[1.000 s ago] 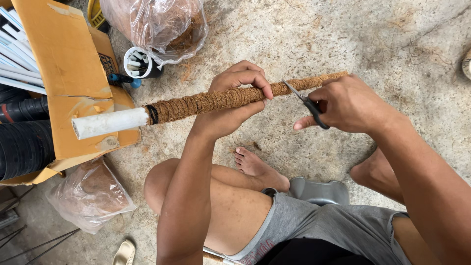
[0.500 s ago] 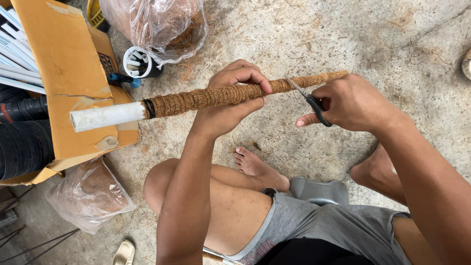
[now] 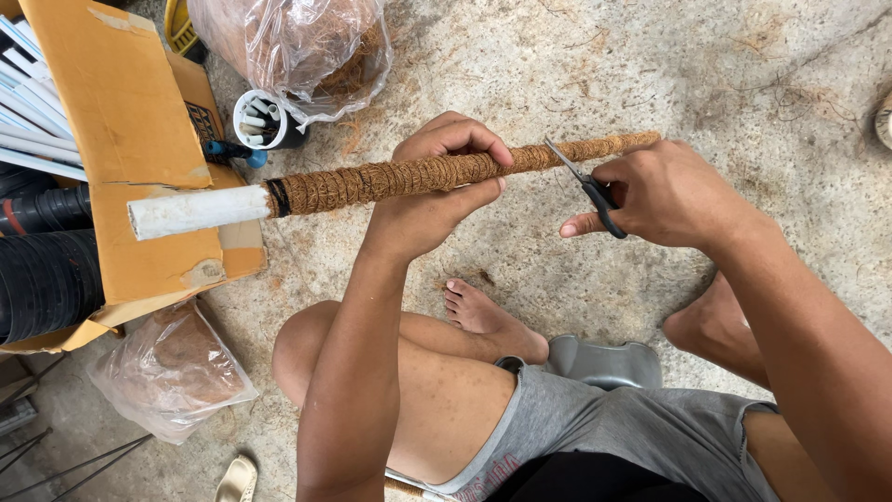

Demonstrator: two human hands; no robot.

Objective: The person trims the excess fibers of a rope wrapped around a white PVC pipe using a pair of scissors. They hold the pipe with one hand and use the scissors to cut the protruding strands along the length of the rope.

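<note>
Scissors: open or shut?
Cannot tell. One narrow blade line shows from the scissors in the right hand, tip against the pole; any gap is too small to see.

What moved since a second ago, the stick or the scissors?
Hardly anything. The fibre-wrapped pole shifted a touch, its bare white end dipping slightly toward the cardboard box. The scissors in the right hand stayed open beside the pole, blades pointing at it. The left hand kept its grip around the middle. Nothing was picked up or let go.
</note>
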